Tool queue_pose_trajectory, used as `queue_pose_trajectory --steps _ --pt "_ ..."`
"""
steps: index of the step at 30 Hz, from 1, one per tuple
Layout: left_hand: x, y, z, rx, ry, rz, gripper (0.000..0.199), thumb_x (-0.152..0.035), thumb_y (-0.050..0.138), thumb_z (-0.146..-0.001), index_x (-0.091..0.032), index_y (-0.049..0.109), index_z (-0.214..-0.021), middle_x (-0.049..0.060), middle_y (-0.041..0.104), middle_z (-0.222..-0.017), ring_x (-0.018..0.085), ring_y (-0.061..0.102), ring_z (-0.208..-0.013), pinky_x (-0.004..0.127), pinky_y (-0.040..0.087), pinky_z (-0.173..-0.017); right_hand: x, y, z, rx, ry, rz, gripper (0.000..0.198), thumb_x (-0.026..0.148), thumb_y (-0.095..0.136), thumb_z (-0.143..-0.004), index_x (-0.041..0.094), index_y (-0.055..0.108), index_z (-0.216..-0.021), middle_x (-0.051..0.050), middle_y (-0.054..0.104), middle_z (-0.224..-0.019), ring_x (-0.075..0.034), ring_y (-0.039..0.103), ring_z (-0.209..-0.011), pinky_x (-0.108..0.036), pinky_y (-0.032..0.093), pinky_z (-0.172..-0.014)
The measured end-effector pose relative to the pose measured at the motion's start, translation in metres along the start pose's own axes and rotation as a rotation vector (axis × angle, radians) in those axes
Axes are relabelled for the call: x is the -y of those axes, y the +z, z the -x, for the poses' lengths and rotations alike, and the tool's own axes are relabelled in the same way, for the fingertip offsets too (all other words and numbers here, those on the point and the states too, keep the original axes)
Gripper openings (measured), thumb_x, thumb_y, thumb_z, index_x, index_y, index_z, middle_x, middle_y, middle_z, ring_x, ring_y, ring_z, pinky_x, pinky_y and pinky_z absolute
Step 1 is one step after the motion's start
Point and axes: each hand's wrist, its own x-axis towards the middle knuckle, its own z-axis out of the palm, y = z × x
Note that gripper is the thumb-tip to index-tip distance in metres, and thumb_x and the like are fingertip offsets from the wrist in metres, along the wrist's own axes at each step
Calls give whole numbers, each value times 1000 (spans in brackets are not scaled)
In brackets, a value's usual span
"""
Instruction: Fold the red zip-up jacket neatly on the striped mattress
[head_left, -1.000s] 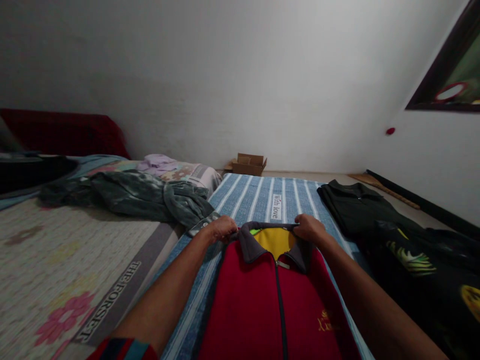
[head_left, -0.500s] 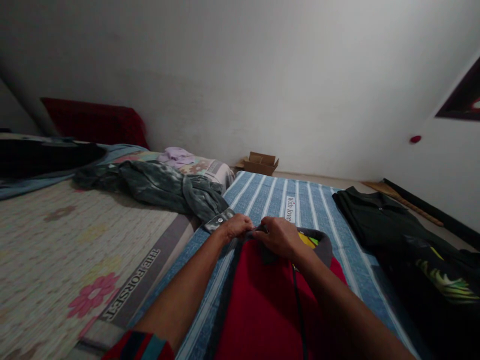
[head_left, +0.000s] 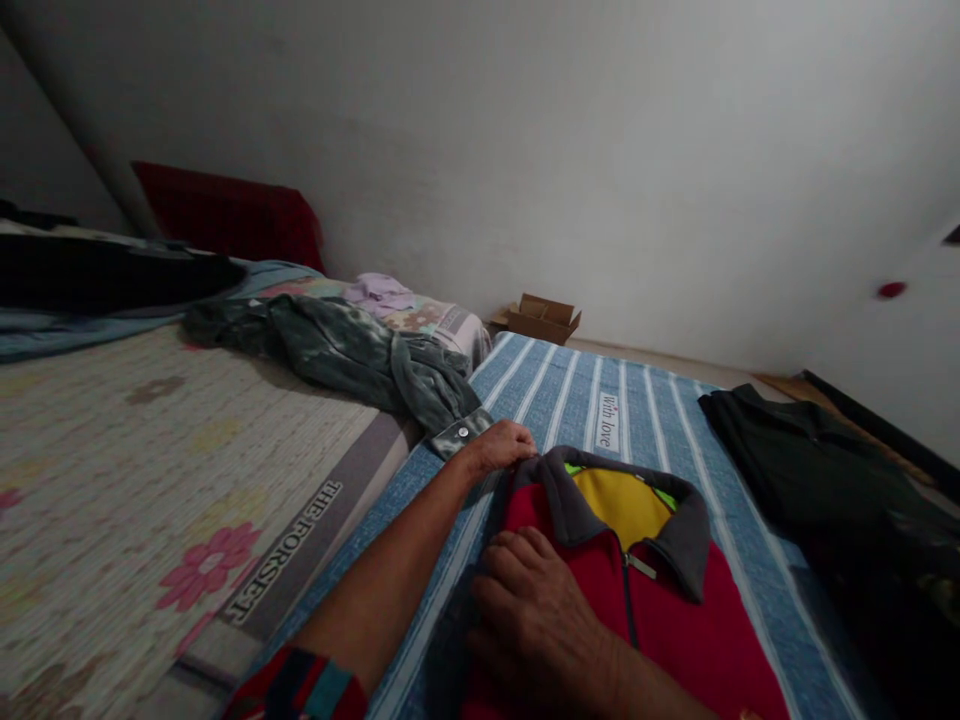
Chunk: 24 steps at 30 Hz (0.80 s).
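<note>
A red zip-up jacket with a grey collar and yellow lining lies on a blue-and-white striped bedcover. My left hand is closed on the jacket's shoulder edge, beside the collar. Lower down, my right hand rests over the jacket's left side with its fingers bent; whether they grip the fabric is hidden. The zip pull hangs just below the collar opening. Close to my left hand lies the buttoned cuff of a grey-green mottled garment.
Left is a floral bed with dark clothes, a lilac cloth and a red headboard-like panel. An open cardboard box stands by the wall. Folded dark clothing lies on the right.
My right hand has left the collar and moved down the jacket's left side, uncovering the collar and yellow lining. My left hand stays at the shoulder edge. The view has shifted slightly.
</note>
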Motion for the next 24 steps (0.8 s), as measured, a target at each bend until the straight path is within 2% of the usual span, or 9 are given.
queue_pose_trajectory --steps 5,15,21,24 --pt "0 -4 -2 23 4 25 11 -24 58 -57 -14 56 -60 -5 49 -49 9 44 -46 21 35 -47 -1 0 1 76 -23 -32 17 35 61 -83 20 55 -83 -1 62 -90 -19 52 -89 -37 35 -89" --pt "4 1 -2 4 -64 75 11 -24 55 -57 -15 52 -60 -6 45 -51 7 39 -45 19 28 -45 0 -3 1 131 28 -98 15 33 63 -80 20 55 -79 0 62 -86 -18 52 -85 -34 36 -84" --pt "-3 1 3 36 -88 64 17 -31 57 -59 -14 54 -63 -5 46 -54 7 40 -47 20 29 -45 -3 -5 -2 112 14 -57 19 36 60 -82 20 54 -75 0 61 -81 -17 52 -80 -33 35 -83" --pt "-6 -1 5 5 -67 42 19 -30 61 -59 -14 58 -68 -4 50 -57 8 42 -50 20 29 -46 -5 -5 -3 90 -3 -60 19 37 57 -84 19 55 -77 0 62 -84 -16 52 -80 -33 34 -84"
